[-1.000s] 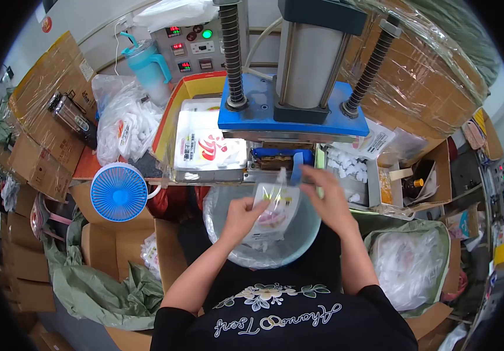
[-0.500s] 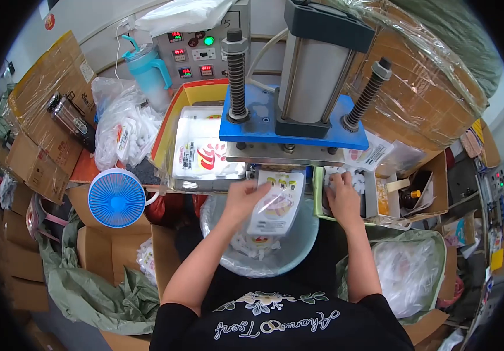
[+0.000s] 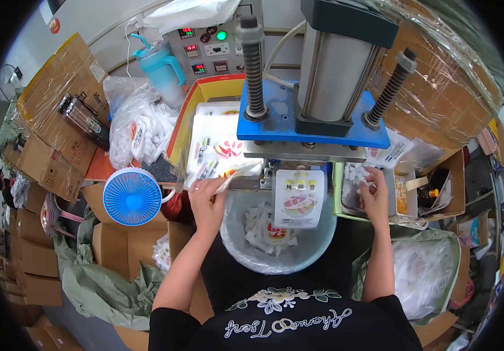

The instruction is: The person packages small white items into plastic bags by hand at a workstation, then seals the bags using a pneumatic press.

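Left hand (image 3: 206,205) pinches the near edge of a lifted pouch (image 3: 234,172) at the front of the pouch stack (image 3: 215,130); a light edge pinch, taking just 1, should avoid creasing the film. Right hand (image 3: 376,197) is at the white pieces (image 3: 354,175) in the green-rimmed tray (image 3: 337,194), fingers half curled, can't tell if gripping any; fingertip picking suits such small parts. Another 1, the hanging pouch (image 3: 298,200), sits at the blue press (image 3: 316,126) above the basin (image 3: 324,241), best not bumped.
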The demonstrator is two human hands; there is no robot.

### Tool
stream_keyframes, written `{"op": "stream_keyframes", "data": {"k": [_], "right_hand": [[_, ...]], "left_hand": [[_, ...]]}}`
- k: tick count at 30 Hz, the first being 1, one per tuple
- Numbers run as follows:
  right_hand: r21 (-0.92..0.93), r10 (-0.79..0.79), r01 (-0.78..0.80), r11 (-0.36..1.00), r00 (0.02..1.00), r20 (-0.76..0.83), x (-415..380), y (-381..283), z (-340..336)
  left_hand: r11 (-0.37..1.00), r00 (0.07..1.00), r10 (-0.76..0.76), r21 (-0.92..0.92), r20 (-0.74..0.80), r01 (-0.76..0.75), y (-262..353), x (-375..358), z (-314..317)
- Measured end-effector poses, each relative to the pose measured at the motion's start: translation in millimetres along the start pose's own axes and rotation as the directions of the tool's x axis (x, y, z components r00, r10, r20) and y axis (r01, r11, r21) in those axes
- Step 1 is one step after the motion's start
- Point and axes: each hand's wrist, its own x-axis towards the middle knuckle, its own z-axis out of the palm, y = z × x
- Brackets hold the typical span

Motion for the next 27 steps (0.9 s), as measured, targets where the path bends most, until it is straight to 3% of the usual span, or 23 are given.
{"op": "stream_keyframes", "data": {"k": [2,3,4,5,6,8,9,10,11,12,13,14,15,17,20,25,27], "right_hand": [[0.469,0.281,-0.285,0.836,0.956,0.081,3,-15,-10],[0.459,0.276,-0.279,0.843,0.958,0.075,4,-12,-15],[0.767,0.295,-0.34,0.544,0.933,0.205,7,-5,-21],[0.916,0.253,-0.376,0.139,0.908,0.334,11,3,-25],[0.914,0.228,-0.4,-0.063,0.886,0.404,15,7,-25],[0.91,0.254,-0.401,-0.107,0.874,0.415,16,14,-22],[0.905,0.28,-0.392,-0.165,0.861,0.424,16,16,-20],[0.848,0.168,-0.505,-0.163,0.833,0.528,18,19,-22],[0.847,0.173,-0.507,-0.161,0.83,0.53,15,22,-22],[0.878,0.131,-0.467,0.105,0.882,0.453,10,14,-17],[0.852,0.065,-0.38,0.359,0.921,0.383,3,2,-10],[0.775,0.14,-0.36,0.519,0.931,0.338,-5,-24,-1],[0.778,0.146,-0.36,0.516,0.931,0.334,-11,-35,8],[0.447,0.19,-0.34,0.827,0.919,0.346,-22,-49,25],[0.393,0.109,-0.251,0.885,0.93,0.351,-37,-72,56],[0.474,0.1,-0.334,0.814,0.886,0.452,-39,-64,83],[0.374,0.064,-0.3,0.877,0.847,0.528,-40,-54,84]], "left_hand": [[0.997,1.0,-0.027,-0.067,-0.001,0.027,12,-4,-5],[0.955,0.992,-0.124,-0.268,0.023,0.125,27,-7,-9],[0.863,0.975,-0.214,-0.454,0.065,0.22,40,-12,-9],[0.856,0.974,-0.22,-0.466,0.061,0.223,47,-18,-7],[0.803,0.966,-0.22,-0.536,0.139,0.26,52,-24,-4],[0.646,0.918,-0.265,-0.652,0.295,0.397,69,-33,-2],[0.639,0.916,-0.273,-0.656,0.294,0.402,68,-38,1],[0.624,0.882,-0.245,-0.63,0.404,0.462,66,-43,7],[0.613,0.835,-0.211,-0.596,0.508,0.518,63,-48,12],[0.522,0.811,-0.232,-0.634,0.537,0.57,63,-52,22],[0.522,0.808,-0.233,-0.632,0.541,0.573,62,-56,31],[0.554,0.823,-0.244,-0.622,0.513,0.553,62,-60,40],[0.587,0.836,-0.253,-0.61,0.487,0.533,63,-62,45],[0.637,0.85,-0.239,-0.585,0.469,0.502,69,-65,52],[0.664,0.86,-0.231,-0.573,0.454,0.481,72,-71,60],[0.611,0.84,-0.254,-0.594,0.479,0.523,61,-77,58],[0.688,0.841,-0.196,-0.54,0.504,0.484,46,-79,58]]}}
